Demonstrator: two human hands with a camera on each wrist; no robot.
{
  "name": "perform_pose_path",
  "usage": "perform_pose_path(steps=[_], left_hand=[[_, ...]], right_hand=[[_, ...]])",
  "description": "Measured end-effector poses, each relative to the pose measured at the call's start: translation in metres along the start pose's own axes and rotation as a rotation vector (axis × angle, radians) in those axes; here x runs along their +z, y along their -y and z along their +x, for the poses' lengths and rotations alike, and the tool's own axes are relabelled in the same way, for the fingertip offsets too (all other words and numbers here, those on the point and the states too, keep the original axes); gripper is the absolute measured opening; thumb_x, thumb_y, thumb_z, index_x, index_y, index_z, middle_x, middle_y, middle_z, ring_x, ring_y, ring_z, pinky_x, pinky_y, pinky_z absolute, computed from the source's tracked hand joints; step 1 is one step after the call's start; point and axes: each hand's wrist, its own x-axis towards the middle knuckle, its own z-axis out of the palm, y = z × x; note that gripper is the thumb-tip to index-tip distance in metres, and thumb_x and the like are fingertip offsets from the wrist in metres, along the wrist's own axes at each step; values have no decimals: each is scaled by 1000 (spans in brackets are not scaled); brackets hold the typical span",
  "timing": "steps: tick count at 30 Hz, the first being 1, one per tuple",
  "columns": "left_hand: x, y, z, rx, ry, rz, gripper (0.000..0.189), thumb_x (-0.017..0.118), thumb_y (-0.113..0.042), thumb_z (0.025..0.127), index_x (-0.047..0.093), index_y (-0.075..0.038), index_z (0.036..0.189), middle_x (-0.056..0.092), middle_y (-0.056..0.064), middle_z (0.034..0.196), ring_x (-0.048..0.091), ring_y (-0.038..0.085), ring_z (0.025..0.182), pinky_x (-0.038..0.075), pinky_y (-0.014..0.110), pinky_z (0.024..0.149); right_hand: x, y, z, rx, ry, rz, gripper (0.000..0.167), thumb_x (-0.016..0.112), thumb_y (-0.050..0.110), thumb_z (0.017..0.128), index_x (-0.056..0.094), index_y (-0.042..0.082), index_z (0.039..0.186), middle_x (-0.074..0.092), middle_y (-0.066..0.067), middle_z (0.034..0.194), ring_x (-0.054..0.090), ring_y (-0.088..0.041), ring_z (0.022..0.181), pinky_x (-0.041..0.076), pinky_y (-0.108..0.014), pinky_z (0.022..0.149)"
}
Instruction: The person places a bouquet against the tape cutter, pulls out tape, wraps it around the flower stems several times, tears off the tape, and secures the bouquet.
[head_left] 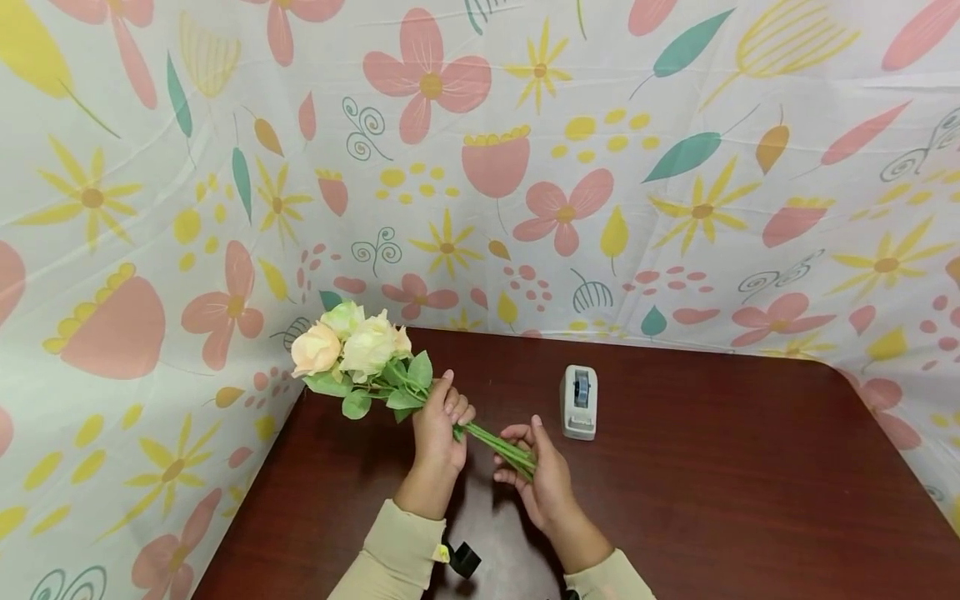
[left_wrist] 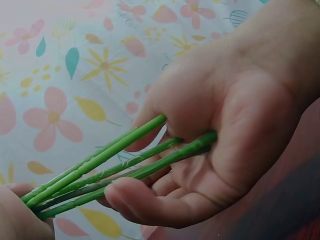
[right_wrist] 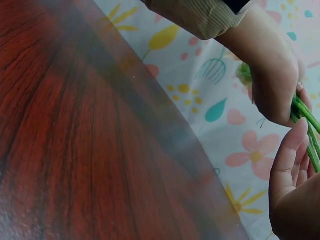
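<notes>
Left of the tape dispenser (head_left: 581, 402), the bouquet (head_left: 369, 350) is slanting, its stems (head_left: 491, 439) pointing toward the dispenser's near side; the left hand (head_left: 438, 425) is gripping them by the leaves, while the right hand (head_left: 547, 481), nearer the dispenser, is loosely cupping their lower ends, fingers relaxed. Table (head_left: 735, 483) is stretching wide to the dispenser's right, its back edge running close behind.

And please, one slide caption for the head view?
Left fingers grip flowers by the stems over a table; right fingers loosely cup the stem ends; a tape dispenser stands nearby.
</notes>
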Motion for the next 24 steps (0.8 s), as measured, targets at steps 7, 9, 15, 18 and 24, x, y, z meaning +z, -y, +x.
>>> perform_pose_path(steps=[7, 9, 15, 18, 24], left_hand=[[2, 7, -3, -10, 3, -1, 31, 52, -16, 105, 40, -20, 77, 31, -10, 51, 28, 2, 43, 26, 16, 46], [2, 9, -5, -16, 4, 5, 30, 52, -15, 105, 40, -20, 79, 31, -10, 51, 27, 2, 43, 26, 16, 46], [5, 15, -8, -7, 20, -1, 33, 54, -8, 101, 39, -19, 75, 31, -9, 51, 26, 2, 44, 25, 15, 46], [6, 17, -10, -3, 29, -9, 34, 56, -5, 99, 39, -19, 73, 31, -9, 51, 26, 2, 44, 24, 15, 46], [5, 19, -11, -22, 33, -16, 36, 53, -3, 100, 38, -19, 71, 31, -9, 51, 26, 2, 44, 25, 15, 45]], right_hand=[[0, 0, 0, -21, -23, 20, 52, 29, 52, 109, 63, 15, 94, 66, 4, 85, 62, -11, 72, 55, -26, 59], [0, -1, 0, -29, -36, 21, 51, 30, 51, 109, 63, 15, 93, 66, 4, 85, 63, -11, 71, 54, -26, 58], [0, -2, -1, -50, -48, 20, 50, 30, 50, 109, 62, 14, 94, 66, 5, 87, 63, -11, 71, 54, -26, 57], [0, -2, -1, -53, -42, 25, 52, 29, 52, 109, 61, 14, 94, 66, 4, 87, 62, -11, 70, 54, -26, 56], [-1, -1, -1, -44, -6, 30, 54, 26, 55, 108, 61, 15, 95, 64, 4, 90, 60, -11, 73, 53, -26, 58]])
